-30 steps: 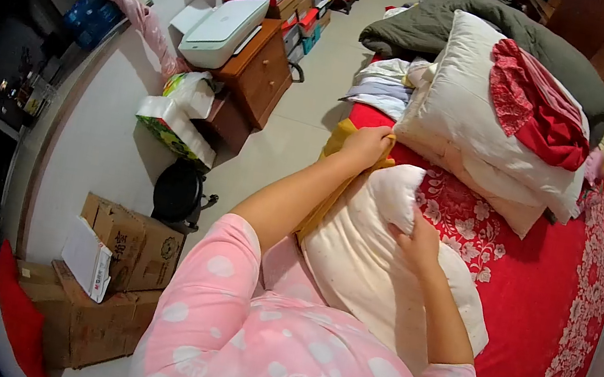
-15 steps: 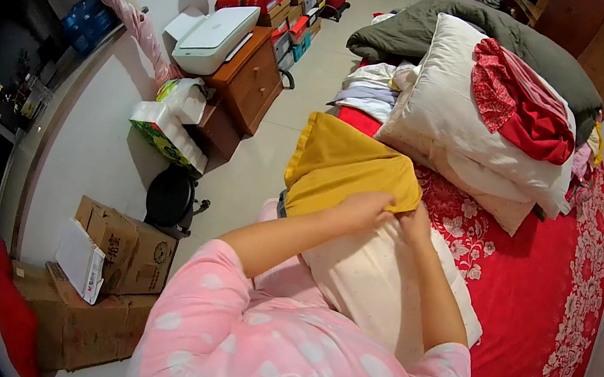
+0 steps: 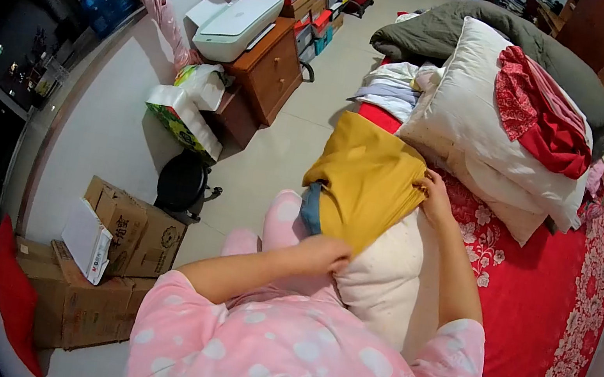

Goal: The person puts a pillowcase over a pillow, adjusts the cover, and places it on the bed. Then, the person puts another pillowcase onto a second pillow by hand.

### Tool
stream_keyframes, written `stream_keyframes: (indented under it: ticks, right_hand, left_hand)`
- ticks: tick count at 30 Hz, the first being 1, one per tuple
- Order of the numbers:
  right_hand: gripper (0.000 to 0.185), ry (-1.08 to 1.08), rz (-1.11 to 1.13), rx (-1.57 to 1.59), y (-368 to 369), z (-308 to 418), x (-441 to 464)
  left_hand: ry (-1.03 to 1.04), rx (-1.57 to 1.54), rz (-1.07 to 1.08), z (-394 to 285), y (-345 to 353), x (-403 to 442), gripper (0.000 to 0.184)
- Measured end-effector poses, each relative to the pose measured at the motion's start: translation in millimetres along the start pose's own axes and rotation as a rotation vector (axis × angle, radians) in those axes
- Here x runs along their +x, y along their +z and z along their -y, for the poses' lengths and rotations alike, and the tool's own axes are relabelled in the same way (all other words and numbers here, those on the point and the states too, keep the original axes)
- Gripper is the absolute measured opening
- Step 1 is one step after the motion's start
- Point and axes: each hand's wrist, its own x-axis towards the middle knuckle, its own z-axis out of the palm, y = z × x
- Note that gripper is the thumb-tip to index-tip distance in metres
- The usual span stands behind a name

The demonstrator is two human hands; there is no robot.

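A yellow pillowcase (image 3: 364,171) covers the far end of a cream pillow (image 3: 384,269) lying in front of me at the bed's edge. A blue-grey part of the cloth shows at its left side. My right hand (image 3: 438,200) grips the case's right edge, fingers curled over the fabric. Lower down, my left hand (image 3: 324,255) is closed at the near left corner, where the yellow cloth meets the pillow. Its fingertips are partly hidden and slightly blurred.
The bed has a red floral sheet (image 3: 536,304). White pillows (image 3: 474,97) with a red cloth (image 3: 542,116) on top are stacked beyond, before a dark green quilt (image 3: 421,34). Leftward stand a black stool (image 3: 182,180), cardboard boxes (image 3: 143,242) and a wooden cabinet (image 3: 278,66).
My hands were close together at the case's right corner. My left hand has moved down and left to the near corner, spreading the opening; my right hand stays at the right edge, slightly higher.
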Motion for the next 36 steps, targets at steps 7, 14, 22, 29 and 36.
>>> stream_keyframes:
  ticks: [7, 14, 22, 29, 36]
  right_hand:
    - [0.044, 0.200, 0.063, 0.167, -7.1, -20.5, -45.7]
    - [0.078, 0.611, 0.349, 0.183, -44.8, -32.0, -136.4]
    - [0.055, 0.763, -0.104, 0.813, -5.0, -13.8, -130.6]
    - [0.046, 0.697, -0.173, 1.281, -16.1, 28.3, -38.6]
    - [0.049, 0.661, -0.221, 1.539, -64.2, 157.1, 29.9]
  left_hand:
    - [-0.290, 0.176, 0.054, 22.1, -2.1, -9.4, 0.030]
    - [-0.388, 0.334, 0.168, 8.0, 2.4, 5.7, 0.045]
    - [-0.375, 0.050, -0.284, 56.0, 36.0, 30.9, 0.029]
    - [-0.358, -0.006, -0.751, 70.4, -89.1, 62.0, 0.027]
    - [-0.165, 0.035, -1.117, 31.8, -234.3, 84.7, 0.031]
